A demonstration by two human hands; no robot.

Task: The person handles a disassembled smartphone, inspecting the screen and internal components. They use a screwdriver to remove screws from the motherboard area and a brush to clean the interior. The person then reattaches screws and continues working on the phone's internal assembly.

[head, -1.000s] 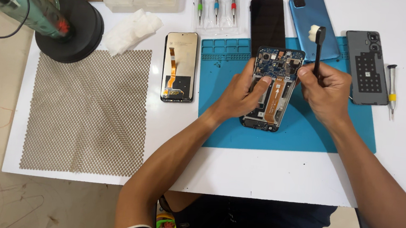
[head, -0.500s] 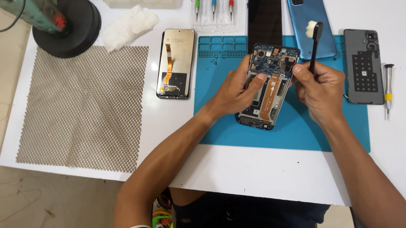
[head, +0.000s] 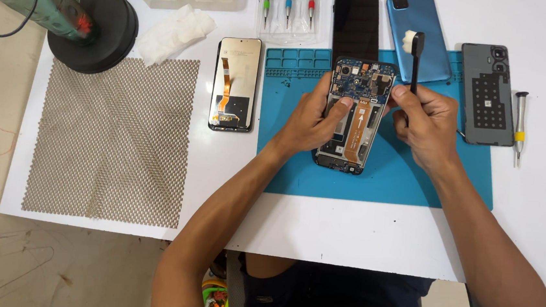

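Phone: opened phone (head: 354, 118), circuit board showing, tilted above the blue mat (head: 414, 177) on the white counter (head: 319, 222).
Left hand (head: 314, 121): fingers closed around the phone's left edge, thumb on its middle.
Right hand (head: 426, 123): fingers pinched shut on a black brush (head: 415, 61), bristles up.
Change: phone and hands have barely shifted; the brush stays upright.
Nearby: detached screen (head: 234, 82) lies left of the mat.

one head view looks steeply down, fairly near, onto the white table (head: 318, 235) from its front edge.
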